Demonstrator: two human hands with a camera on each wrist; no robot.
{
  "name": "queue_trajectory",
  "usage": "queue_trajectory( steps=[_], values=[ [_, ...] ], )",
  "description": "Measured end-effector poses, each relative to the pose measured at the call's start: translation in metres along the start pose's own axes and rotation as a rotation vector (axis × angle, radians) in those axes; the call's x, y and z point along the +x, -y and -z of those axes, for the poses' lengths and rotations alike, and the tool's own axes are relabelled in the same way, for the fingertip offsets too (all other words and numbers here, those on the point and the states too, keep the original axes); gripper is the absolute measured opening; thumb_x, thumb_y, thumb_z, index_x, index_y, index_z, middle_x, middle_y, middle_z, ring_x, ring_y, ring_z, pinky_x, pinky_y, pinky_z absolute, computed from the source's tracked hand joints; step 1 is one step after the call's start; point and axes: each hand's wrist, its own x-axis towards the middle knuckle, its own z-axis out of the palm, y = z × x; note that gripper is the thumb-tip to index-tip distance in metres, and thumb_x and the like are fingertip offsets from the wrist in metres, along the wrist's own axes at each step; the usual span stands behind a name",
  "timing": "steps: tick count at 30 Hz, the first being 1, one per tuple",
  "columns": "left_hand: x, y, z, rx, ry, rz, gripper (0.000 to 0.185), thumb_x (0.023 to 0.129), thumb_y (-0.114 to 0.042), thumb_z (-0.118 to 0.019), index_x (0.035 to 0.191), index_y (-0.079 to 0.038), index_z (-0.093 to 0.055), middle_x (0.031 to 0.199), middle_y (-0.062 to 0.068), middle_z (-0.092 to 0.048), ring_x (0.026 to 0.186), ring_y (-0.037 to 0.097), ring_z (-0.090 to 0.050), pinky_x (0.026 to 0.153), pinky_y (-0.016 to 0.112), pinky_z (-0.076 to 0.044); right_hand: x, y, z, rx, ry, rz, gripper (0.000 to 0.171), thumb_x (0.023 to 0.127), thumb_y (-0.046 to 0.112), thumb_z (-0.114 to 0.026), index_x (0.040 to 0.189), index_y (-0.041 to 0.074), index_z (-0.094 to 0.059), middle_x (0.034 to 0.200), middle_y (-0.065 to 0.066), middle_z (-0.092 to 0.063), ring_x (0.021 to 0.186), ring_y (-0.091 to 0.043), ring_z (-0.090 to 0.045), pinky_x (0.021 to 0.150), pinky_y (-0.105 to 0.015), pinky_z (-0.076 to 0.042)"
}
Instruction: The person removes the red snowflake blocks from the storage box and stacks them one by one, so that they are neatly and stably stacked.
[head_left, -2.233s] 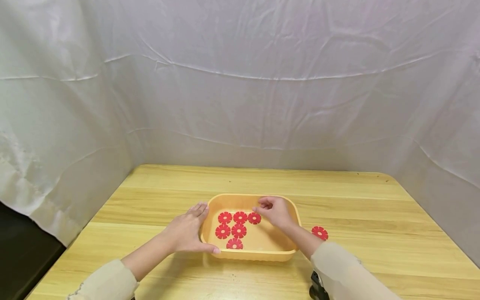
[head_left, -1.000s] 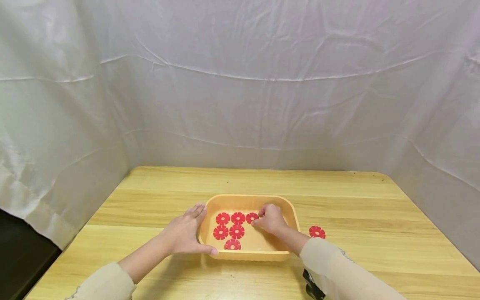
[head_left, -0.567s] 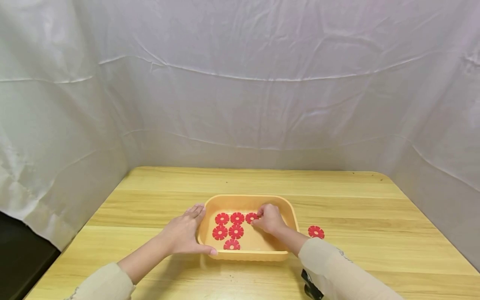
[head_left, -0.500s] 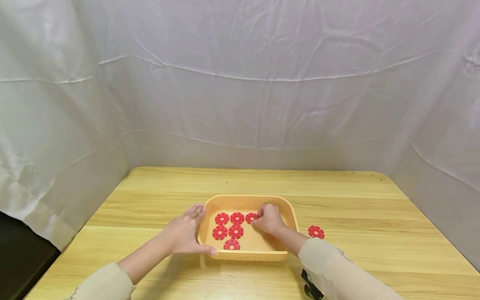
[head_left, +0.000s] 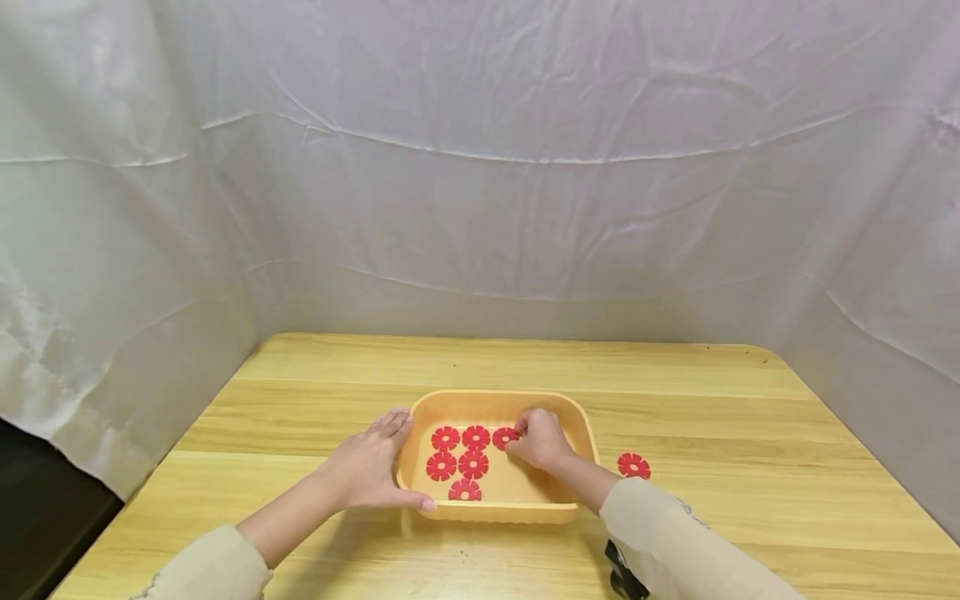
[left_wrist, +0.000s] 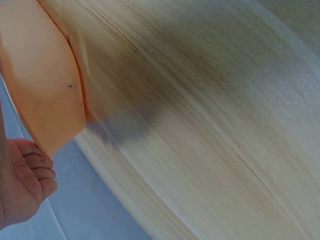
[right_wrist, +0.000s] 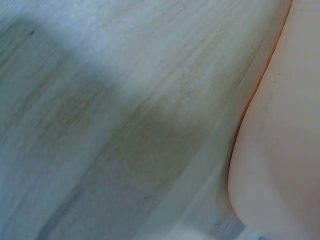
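The fingers (head_left: 516, 439) of the right hand (head_left: 542, 440) are curled inside the orange tray (head_left: 585, 433) and pinch the edge of a red flower disc (head_left: 503, 437), the one at 3 o'clock in the far row. The fingers (head_left: 395, 419) of the left hand (head_left: 365, 469) lie straight and relaxed against the outside wall of the tray at 9 o'clock, and the thumb (head_left: 417, 499) lies along its near rim; this hand presses the tray and grips nothing. In the left wrist view only the side of the hand (left_wrist: 22, 182) and the tray wall (left_wrist: 40, 85) show.

Five other red discs (head_left: 457, 461) lie flat on the tray floor, at 9 o'clock from the pinched one: two more in the far row, two in the middle row, one near the front wall. They are close together; I cannot tell if they touch. One more red disc (head_left: 633, 465) lies alone on the tabletop (head_left: 720, 433), at 3 o'clock just beside the tray.

The tabletop is light wood with long grain lines, and the tray stands near the middle of its near half. A wrinkled white cloth (head_left: 480, 167) hangs behind and on both sides of it. At the lower left corner there is a dark gap (head_left: 37, 508) under the cloth. Both arms wear beige sleeves (head_left: 675, 542), and the right forearm crosses the tray's near right corner and hides part of its floor.
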Motion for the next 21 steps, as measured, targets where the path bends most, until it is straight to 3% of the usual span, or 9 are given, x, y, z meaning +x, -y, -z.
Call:
queue_trajectory(
  steps=[13, 21],
  values=[
    [0.0004, -0.0011, -0.0010, 0.000, -0.001, 0.001, 0.118, 0.062, -0.080, -0.058, 0.135, 0.010, -0.039, 0.142, 0.028, -0.036, 0.133, 0.040, -0.035, 0.104, 0.050, -0.039, -0.0021, 0.0031, 0.0063, 0.065, -0.004, 0.034, 0.019, 0.066, 0.001, -0.075, 0.081, -0.005, -0.066, 0.060, -0.003, -0.053, 0.055, -0.009, -0.043, 0.048, -0.017, -0.037],
    [0.0008, -0.0027, -0.0011, -0.007, 0.002, 0.001, 0.117, 0.062, -0.079, -0.059, 0.135, 0.010, -0.039, 0.142, 0.028, -0.036, 0.133, 0.041, -0.035, 0.103, 0.050, -0.039, -0.0027, 0.0033, 0.0080, 0.072, 0.004, 0.041, 0.020, 0.069, 0.001, -0.074, 0.086, -0.004, -0.066, 0.069, -0.005, -0.056, 0.063, -0.012, -0.047, 0.054, -0.018, -0.041]
  ],
)
